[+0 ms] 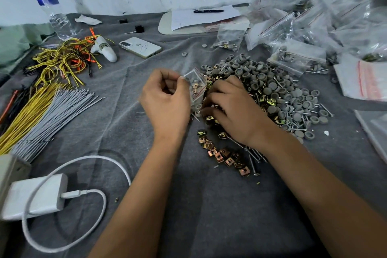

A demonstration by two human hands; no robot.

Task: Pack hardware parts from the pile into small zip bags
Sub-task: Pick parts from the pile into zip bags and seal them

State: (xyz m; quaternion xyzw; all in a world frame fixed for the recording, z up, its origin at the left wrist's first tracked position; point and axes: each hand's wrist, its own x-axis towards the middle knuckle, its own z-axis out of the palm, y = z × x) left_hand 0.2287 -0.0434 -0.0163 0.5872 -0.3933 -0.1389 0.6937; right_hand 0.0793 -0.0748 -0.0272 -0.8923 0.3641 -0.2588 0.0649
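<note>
The left hand [167,100] pinches the little bag [195,86] by its top edge; its mouth faces right, just beside the right hand [228,109], whose curled grip picks in the pile [278,94] on the counter

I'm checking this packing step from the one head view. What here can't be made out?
- What the right hand picks: its fingertips are buried in the pile.
- The count inside the zip bag held by the left hand: crumpled, small.
- Writing on the paper under the pen: too faint.
- Far bags: blurred.
</note>
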